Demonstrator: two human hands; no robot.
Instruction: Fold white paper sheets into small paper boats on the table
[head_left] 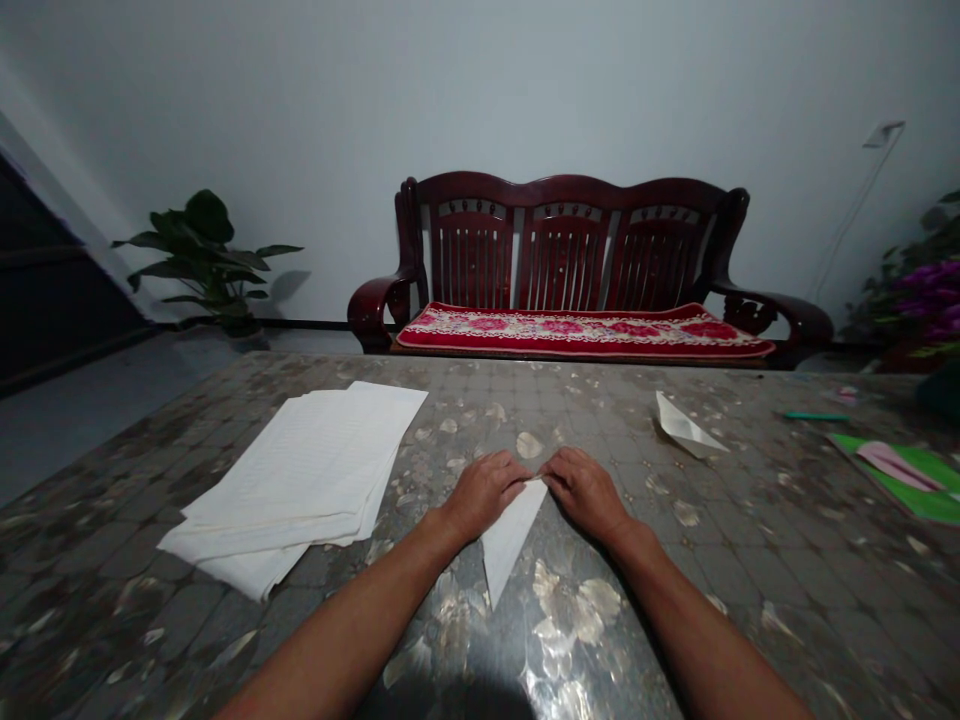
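Observation:
A white sheet of paper (pixel 511 540), folded into a narrow triangle, lies on the patterned table with its point toward me. My left hand (pixel 489 488) grips its far left edge, fingers closed and partly over the paper. At the far right corner my right hand (pixel 583 488) pinches the same paper, and the two hands' fingertips nearly meet there. The fingers hide the far end of the fold. Off to the right stands a separate folded paper piece (pixel 686 428), shaped like a small boat, which neither hand touches.
A loose stack of white paper sheets (pixel 300 460) lies to the left on the table (pixel 420 650). On the right are a green pen (pixel 814 416) and a green sheet (pixel 911 495) with a pink strip (pixel 896 466) on it. A wooden bench (pixel 562 250) stands beyond the table.

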